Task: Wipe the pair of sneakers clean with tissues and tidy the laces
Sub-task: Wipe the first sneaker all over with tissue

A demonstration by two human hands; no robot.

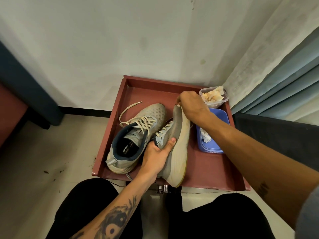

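Two grey sneakers with cream laces are in a dark red tray (212,171). The left sneaker (136,135) stands upright, its opening facing me and one loose lace trailing toward the tray's back. The right sneaker (176,144) is tipped on its side with the pale sole facing right. My left hand (157,156) grips it at the collar. My right hand (191,106) is at its toe, fingers curled; a small bit of tissue shows at the fingertips, pressed to the toe.
A clear plastic tub (214,96) of crumpled tissues stands in the tray's back right corner. In front of it a blue container (215,118) holds a used white tissue (206,137). A wall is behind, curtains to the right, my knees below.
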